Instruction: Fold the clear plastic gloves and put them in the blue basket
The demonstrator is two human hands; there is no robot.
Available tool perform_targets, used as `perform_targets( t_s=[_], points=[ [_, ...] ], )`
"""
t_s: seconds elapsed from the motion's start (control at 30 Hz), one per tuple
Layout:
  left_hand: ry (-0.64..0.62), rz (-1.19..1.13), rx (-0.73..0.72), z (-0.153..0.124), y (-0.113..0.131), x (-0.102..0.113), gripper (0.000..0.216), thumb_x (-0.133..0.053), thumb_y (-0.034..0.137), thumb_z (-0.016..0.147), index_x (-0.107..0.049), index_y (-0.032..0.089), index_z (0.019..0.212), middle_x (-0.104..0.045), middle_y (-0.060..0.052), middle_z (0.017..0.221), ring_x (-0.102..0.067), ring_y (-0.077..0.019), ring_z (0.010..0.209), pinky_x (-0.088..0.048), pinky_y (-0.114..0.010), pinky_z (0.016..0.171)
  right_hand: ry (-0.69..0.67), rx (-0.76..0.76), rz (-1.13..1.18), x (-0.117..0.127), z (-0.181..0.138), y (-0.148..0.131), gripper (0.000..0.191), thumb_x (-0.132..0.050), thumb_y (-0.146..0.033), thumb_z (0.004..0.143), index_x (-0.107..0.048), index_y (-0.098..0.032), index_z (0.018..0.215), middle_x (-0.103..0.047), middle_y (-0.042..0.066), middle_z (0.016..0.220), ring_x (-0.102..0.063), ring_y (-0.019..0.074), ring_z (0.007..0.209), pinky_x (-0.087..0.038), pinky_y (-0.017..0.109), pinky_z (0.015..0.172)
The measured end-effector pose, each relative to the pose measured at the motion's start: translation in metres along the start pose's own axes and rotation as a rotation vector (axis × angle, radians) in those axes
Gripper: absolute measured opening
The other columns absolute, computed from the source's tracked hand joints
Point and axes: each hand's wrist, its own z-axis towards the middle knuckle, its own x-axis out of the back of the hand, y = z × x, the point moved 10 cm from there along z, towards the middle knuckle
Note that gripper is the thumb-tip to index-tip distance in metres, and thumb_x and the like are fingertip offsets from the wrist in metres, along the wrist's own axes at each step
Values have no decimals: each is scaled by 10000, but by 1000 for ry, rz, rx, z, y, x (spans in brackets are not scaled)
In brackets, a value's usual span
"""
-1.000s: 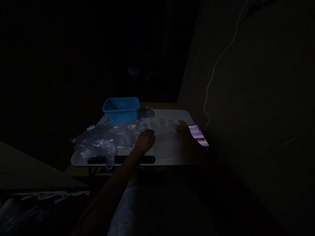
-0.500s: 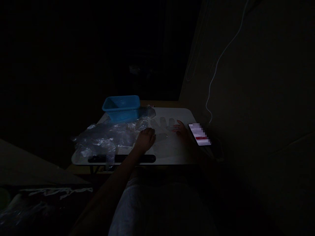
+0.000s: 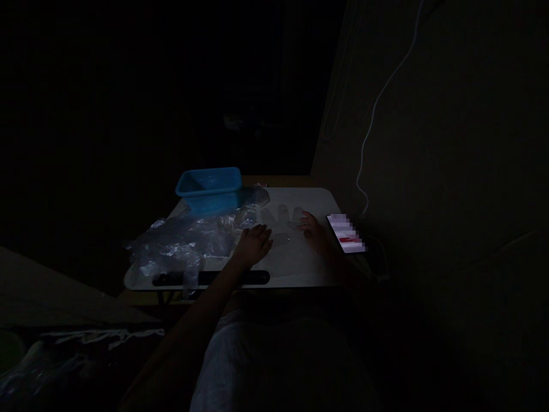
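My left hand (image 3: 254, 246) rests low over the white table (image 3: 306, 263), its fingers stretched out and nothing visible in them. To its left lies a crumpled sheet of clear plastic (image 3: 193, 237), close to the hand. My right hand (image 3: 314, 232) is over the right part of the table, palm side inward, fingers apart and slightly bent, with no held thing visible. Between the hands are faint grey, see-through shapes (image 3: 282, 213), near the right fingertips; the dim light hides whether they are plastic pieces or shadows.
A blue plastic basin (image 3: 214, 200) stands at the table's back left. A phone with a lit screen (image 3: 346, 234) lies at the right edge. A black slot (image 3: 255, 277) runs along the front edge. A white cable (image 3: 373, 109) hangs down the right wall. Surroundings are very dark.
The left hand's fingers have spread out a little. My right hand has turned slightly, its fingers bending inward. The plastic sheet and basin stay in place.
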Motion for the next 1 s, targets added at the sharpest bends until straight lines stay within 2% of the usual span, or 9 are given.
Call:
perform_targets(
  t_s=[0.27,0.37,0.47,0.57,0.73,0.9,1.0],
  points=[
    [-9,24,-6,0,1,0,422,-349,354,872,-476,173,1231,-457,-125,1327,-390,-252,1239,-317,-482,969,82,25,81,6,2,7,490,-402,-119,756,-357,-207,1236,-559,110,1094,-630,172,714,-516,378,729],
    [-16,32,-1,0,1,1,426,-344,354,872,-469,177,1239,-452,-122,1332,-387,-250,1240,-314,-481,973,101,59,102,7,1,5,481,-409,-131,764,-361,-232,1232,-560,98,1095,-630,190,792,-514,395,758],
    [-25,33,2,-1,1,0,432,-340,357,874,-465,172,1244,-450,-122,1334,-381,-252,1245,-306,-486,978,28,90,90,1,-1,1,503,-429,-137,759,-353,-243,1245,-539,103,1152,-622,210,879,-512,407,780],
    [-17,33,-2,-1,1,0,431,-346,354,872,-465,170,1243,-450,-123,1334,-379,-249,1247,-306,-484,978,-4,100,85,-2,-2,0,502,-426,-136,762,-351,-235,1249,-537,111,1157,-636,193,816,-515,403,777],
    [-13,25,-9,0,1,-1,431,-362,353,867,-474,155,1234,-445,-136,1335,-380,-258,1244,-304,-485,975,77,70,128,2,0,9,454,-388,-148,786,-362,-219,1233,-552,121,1124,-638,163,688,-519,399,759],
    [44,-36,-43,-2,4,7,438,-327,384,882,-468,174,1240,-481,-113,1307,-411,-225,1218,-323,-438,966,99,79,130,3,2,13,453,-415,-157,787,-376,-231,1232,-600,100,1061,-639,184,769,-524,385,768],
    [58,-66,-112,-4,10,11,433,-328,375,882,-475,173,1236,-498,-97,1293,-422,-204,1206,-333,-398,962,69,93,120,2,0,9,490,-413,-133,775,-360,-232,1252,-585,100,1107,-637,193,835,-524,394,783]
  ],
)
